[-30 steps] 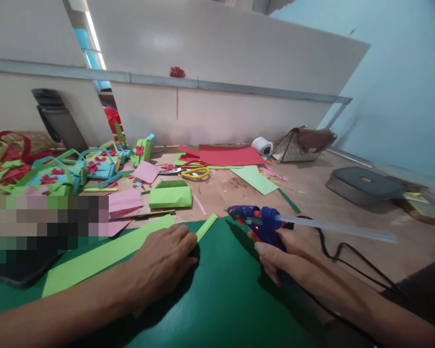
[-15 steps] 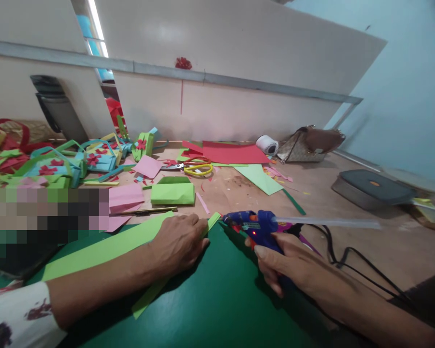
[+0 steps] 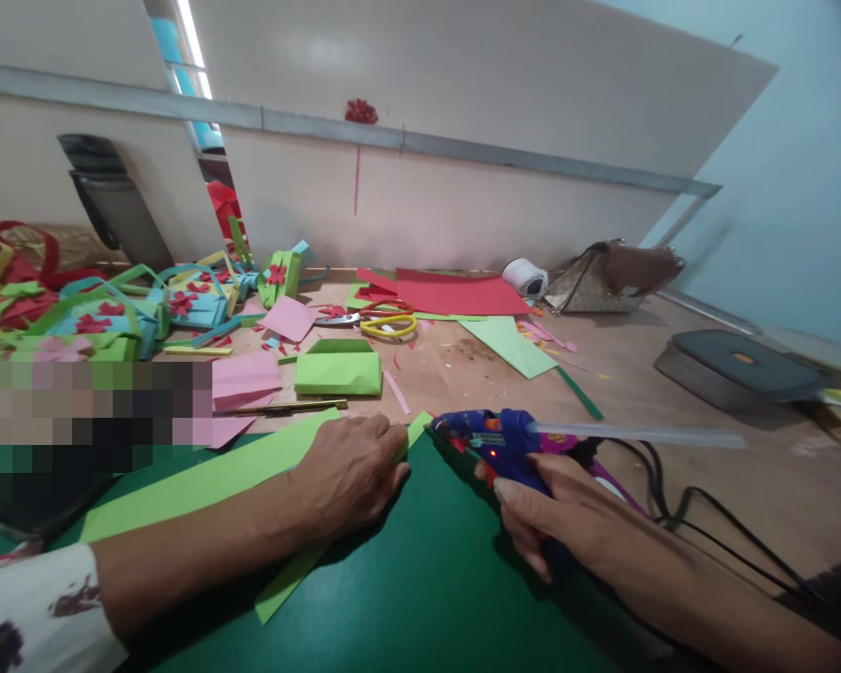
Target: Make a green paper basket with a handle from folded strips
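My right hand [image 3: 553, 514] is wrapped around a blue hot glue gun [image 3: 511, 444]. A small red light glows on the gun, and a long clear glue stick [image 3: 645, 433] juts from its back. The nozzle is right by the end of a narrow light-green paper strip [image 3: 419, 428]. My left hand [image 3: 354, 472] is closed over that strip, its fingers curled and partly hidden; the strip's other end sticks out below the wrist. Under my left forearm lies a wider green paper piece [image 3: 203, 472] on the green board [image 3: 392, 598].
Beyond the board are a folded green paper piece [image 3: 337, 373], scissors [image 3: 385, 322], pink paper [image 3: 245, 379] and red sheets [image 3: 455, 292]. Paper bags with red flowers [image 3: 196, 304] crowd the left. A lidded box [image 3: 743, 369] and the black cord [image 3: 729, 533] are at right.
The view has shifted slightly, so the background sits a little differently. Both hands keep nearly the same pose, with the glue gun's nozzle still at the strip's end.
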`<state>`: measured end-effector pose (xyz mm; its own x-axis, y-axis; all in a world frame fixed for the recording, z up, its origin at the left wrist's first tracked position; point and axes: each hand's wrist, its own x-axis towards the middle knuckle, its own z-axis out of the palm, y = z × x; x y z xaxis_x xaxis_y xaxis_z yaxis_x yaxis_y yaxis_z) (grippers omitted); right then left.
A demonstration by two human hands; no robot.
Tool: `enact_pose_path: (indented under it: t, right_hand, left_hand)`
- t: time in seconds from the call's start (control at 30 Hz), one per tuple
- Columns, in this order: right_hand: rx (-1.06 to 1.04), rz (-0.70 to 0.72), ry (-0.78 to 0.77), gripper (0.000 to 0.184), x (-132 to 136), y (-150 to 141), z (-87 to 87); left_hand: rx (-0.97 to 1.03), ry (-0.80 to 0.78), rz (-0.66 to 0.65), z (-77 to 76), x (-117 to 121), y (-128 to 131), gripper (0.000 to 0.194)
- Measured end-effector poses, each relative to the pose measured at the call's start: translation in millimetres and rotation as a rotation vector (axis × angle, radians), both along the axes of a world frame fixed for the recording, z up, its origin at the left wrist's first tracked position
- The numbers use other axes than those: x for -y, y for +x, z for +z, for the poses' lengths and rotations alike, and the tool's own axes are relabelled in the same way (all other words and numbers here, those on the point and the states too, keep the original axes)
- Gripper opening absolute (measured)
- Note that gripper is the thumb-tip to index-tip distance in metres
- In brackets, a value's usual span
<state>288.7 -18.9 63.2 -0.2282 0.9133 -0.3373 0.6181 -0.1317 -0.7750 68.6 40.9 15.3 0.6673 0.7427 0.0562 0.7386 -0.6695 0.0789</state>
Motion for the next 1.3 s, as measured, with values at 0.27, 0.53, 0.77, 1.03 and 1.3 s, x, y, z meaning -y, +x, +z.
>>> enact_pose_path:
  t: [0.27,0.53,0.77,1.03,1.3]
  right_hand:
    - [-0.020,-0.032,-0.017,0.044,2.0,1.3,1.4]
    - [-0.076,-0.056,-0.014,0.043,3.4,0.7,1.9]
    - [-0.166,-0.079,-0.016,0.040,-0.1,1.3,-3.6]
    - [-0.141,-0.095,-0.040,0.044,0.4,5.8,-8.2]
    - [-0.157,-0.053,-0.060,0.043,1.9,6.0,-5.4]
  left_hand:
    - [-0.009,-0.005,0.002,0.3,-1.5,2.1,0.023]
    - [0.050,-0.013,0.066,0.0,-0.7,5.9,0.028]
    - [0.077,-0.084,0.187,3.8,-7.2,13.2,0.021]
    - [0.118,-0.094,0.134,4.7,-13.0,17.1,0.022]
    - [0.142,-0.125,0.148,5.0,-16.6,17.7,0.031]
